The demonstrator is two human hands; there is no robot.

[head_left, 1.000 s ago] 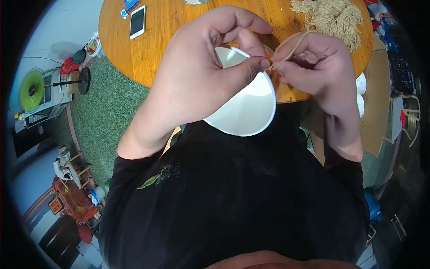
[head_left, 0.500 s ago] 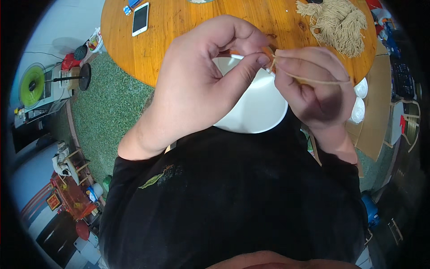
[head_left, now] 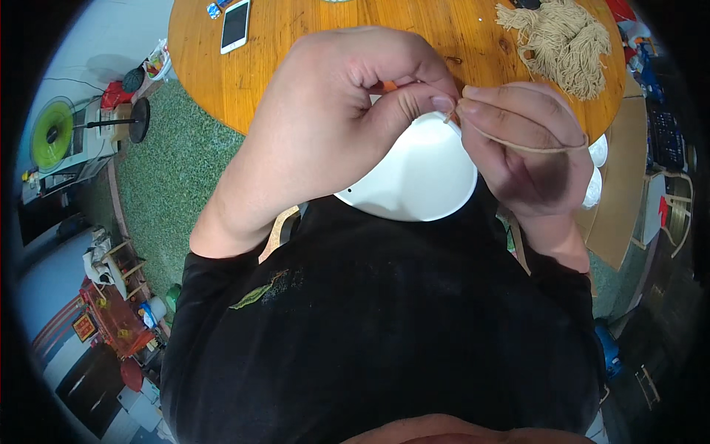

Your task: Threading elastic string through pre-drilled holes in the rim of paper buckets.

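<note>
A white plastic bowl [head_left: 421, 174] rests against my black shirt, its inside facing up, with a small dark hole near its left rim. My left hand [head_left: 333, 122] is closed in a pinch at the bowl's far rim, where a short piece of beige cord [head_left: 543, 150] meets it. A bit of orange shows inside the curl of its fingers; what it is I cannot make out. Pinched beside it, my right hand [head_left: 525, 144] grips the same cord, which loops across its fingers. The fingertips of both hands almost touch and partly hide the cord at the rim.
On the round wooden table [head_left: 296, 37] lie a white phone [head_left: 235, 27] at the left and bundles of beige cord [head_left: 566, 48] at the right. White round items [head_left: 594, 185] sit on cardboard [head_left: 617, 200] right of my arm. A green fan [head_left: 53, 135] stands far left.
The bowl has turned or tilted slightly, and the small hole at its left now shows. My hands have shifted a little to the right, still pinching at the rim.
</note>
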